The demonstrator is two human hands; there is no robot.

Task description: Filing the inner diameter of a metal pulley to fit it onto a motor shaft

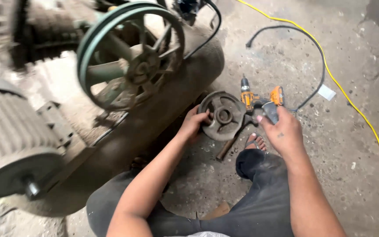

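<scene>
The small pulley [221, 115] sits at the centre of the floor [352, 145], with the left hand [194, 125] at its nine o'clock and the right hand [281, 131] at its three. The cordless drill [259, 98] lies at its two o'clock, beside it. The compressor tank [154, 118] and its big flywheel [130, 55] stand at ten o'clock. The yellow cable [352, 105] runs well apart at three o'clock.

Left hand [194, 124] and right hand [281, 131] both gripping.
</scene>
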